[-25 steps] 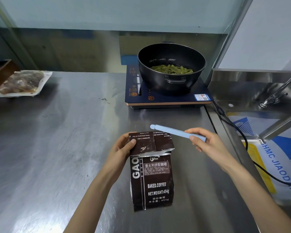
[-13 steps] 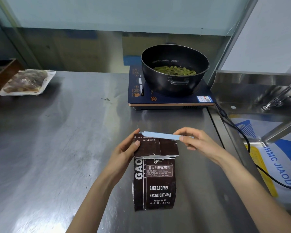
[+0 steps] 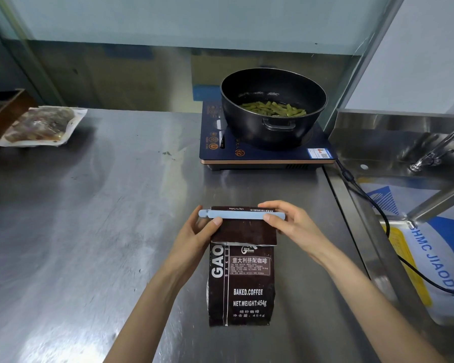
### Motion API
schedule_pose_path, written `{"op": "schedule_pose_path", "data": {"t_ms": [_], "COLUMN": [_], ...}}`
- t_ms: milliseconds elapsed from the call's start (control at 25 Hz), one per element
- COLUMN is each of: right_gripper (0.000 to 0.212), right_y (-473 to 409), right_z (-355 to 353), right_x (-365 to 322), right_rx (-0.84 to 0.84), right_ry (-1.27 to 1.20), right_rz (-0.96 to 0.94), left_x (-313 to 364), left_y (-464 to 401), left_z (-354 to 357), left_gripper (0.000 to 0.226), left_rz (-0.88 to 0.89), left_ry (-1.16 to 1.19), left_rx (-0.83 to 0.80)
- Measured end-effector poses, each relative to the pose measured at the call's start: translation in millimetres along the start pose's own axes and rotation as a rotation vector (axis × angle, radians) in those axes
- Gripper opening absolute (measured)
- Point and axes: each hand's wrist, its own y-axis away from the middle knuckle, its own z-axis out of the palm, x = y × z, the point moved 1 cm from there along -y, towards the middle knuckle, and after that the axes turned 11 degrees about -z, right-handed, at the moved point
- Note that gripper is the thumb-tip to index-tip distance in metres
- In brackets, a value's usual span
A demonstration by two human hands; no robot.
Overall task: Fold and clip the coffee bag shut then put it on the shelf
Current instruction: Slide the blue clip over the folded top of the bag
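A dark brown coffee bag [image 3: 241,284] lies flat on the steel counter, its top folded down over the front. A long light-blue bag clip [image 3: 236,214] lies across the fold near the bag's top edge. My left hand [image 3: 194,231] pinches the fold's left side, thumb against the clip. My right hand [image 3: 291,226] grips the clip's right end, fingers over it and thumb below. No shelf is in view.
A black pot of green beans [image 3: 273,106] sits on a dark induction cooker [image 3: 265,155] behind the bag. Its black cable [image 3: 364,195] runs right toward the sink [image 3: 404,142]. A vacuum pack of food [image 3: 40,125] lies at the far left beside a wooden box [image 3: 3,108].
My right hand has brought the blue clip down and left from above the bag onto the folded top. My left hand has kept hold of the fold.
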Motion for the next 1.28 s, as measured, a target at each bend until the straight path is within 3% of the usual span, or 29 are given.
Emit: {"op": "schedule_pose_path", "data": {"t_ms": [120, 800, 960, 1120, 1280], "right_gripper": [0.018, 0.015, 0.022, 0.042, 0.037], "right_y": [1.2, -3.1, -8.0, -26.0, -33.3], "right_z": [1.6, 7.8, 4.6, 20.6, 37.5], "right_x": [0.6, 0.3, -10.3, -31.1, -33.1], "right_rx": [0.028, 0.058, 0.075, -0.194, -0.325], "right_ry": [0.004, 0.038, 0.368, 0.716, 0.731], "right_rz": [-0.017, -0.017, -0.105, -0.208, -0.118], "left_x": [1.5, -0.2, -1.2, -1.9, -1.8], "left_y": [1.0, -1.1, -1.2, -1.6, 1.0], "left_z": [4.2, 3.2, 3.1, 7.1, 7.4], "left_gripper": [0.020, 0.029, 0.030, 0.030, 0.028], "left_rz": [0.020, 0.017, 0.027, 0.051, 0.074], "left_ry": [-0.011, 0.086, 0.063, 0.048, 0.039], "left_rx": [-0.037, 0.004, 0.012, -0.006, 0.005]}}
